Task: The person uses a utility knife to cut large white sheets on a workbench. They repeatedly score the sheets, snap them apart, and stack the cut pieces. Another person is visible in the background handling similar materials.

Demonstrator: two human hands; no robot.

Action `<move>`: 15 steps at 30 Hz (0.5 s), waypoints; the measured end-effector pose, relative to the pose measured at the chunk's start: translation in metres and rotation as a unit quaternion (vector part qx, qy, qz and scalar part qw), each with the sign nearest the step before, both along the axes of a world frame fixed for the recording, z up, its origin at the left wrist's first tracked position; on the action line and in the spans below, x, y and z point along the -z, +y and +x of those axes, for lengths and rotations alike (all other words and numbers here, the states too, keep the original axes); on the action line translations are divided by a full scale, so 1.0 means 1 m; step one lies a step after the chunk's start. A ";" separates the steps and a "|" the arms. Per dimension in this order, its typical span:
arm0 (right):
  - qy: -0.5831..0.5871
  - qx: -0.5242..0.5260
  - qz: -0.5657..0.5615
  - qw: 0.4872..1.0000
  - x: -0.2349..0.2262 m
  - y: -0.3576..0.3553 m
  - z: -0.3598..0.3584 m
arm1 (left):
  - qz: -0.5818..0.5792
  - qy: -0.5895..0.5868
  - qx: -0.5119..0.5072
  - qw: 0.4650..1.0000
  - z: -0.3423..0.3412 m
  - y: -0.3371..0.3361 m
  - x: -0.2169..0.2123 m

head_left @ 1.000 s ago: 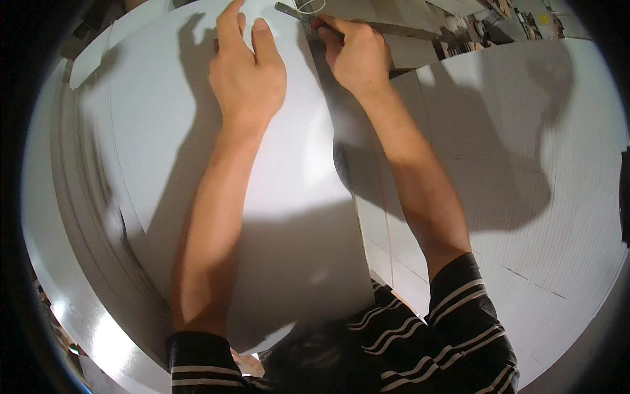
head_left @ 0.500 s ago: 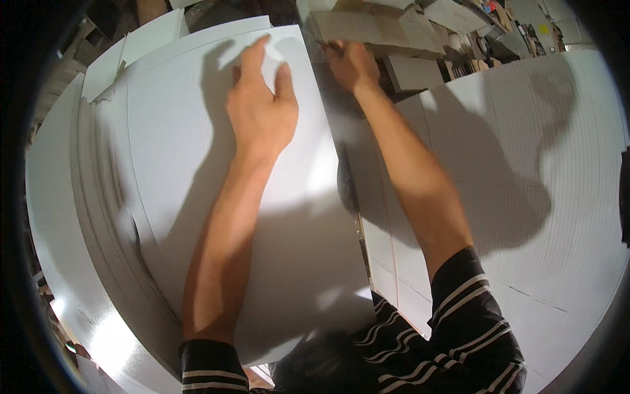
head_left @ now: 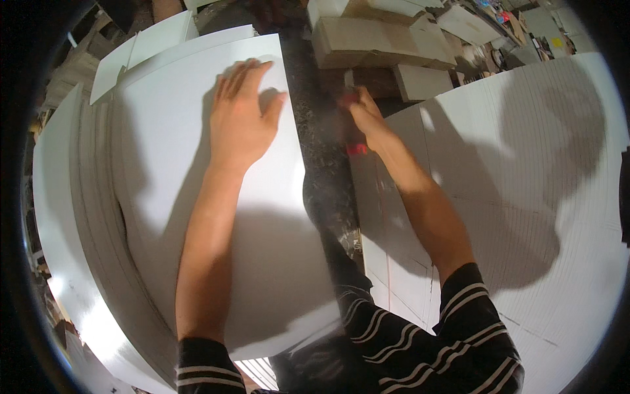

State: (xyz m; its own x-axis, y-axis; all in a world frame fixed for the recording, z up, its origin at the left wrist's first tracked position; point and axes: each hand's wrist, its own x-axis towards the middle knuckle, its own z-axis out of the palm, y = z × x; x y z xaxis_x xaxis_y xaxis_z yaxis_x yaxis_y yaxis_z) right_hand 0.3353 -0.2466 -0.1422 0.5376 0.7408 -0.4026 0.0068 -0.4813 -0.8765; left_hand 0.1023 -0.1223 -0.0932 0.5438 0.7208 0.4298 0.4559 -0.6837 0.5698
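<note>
My left hand [head_left: 243,128] lies on a large white sheet [head_left: 275,262], fingers stretched out and thumb apart near its far right corner. This sheet rests on top of a stack of similar white sheets [head_left: 98,171]. Across the dark gap, my right hand [head_left: 369,121] is closed around a red-handled knife [head_left: 348,98]. A pale, flat blade points away from me beyond the fingers, and a bit of red shows below the wrist. Motion blur hides the knife's exact shape.
A second broad white board [head_left: 485,236] with faint lines spreads out on the right. Beyond my right hand lie a long cardboard box [head_left: 384,43] and a smaller pale box [head_left: 423,83]. The dark floor [head_left: 315,138] shows between the stack and the right board.
The top sheet and my left hand have shifted left, widening the dark gap. My right hand has come nearer, away from the cardboard box, and the knife now shows in it.
</note>
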 end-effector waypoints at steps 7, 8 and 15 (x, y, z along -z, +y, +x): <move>-0.110 -0.178 0.178 0.961 -0.014 0.124 -0.015 | -0.038 -0.002 -0.242 0.970 -0.026 -0.008 0.004; -0.153 -0.198 0.192 0.949 -0.016 0.134 -0.013 | -0.079 -0.024 -0.243 0.967 -0.027 -0.011 0.003; -0.251 -0.279 0.309 0.874 -0.012 0.149 -0.001 | -0.096 -0.135 -0.228 0.959 -0.021 -0.011 0.000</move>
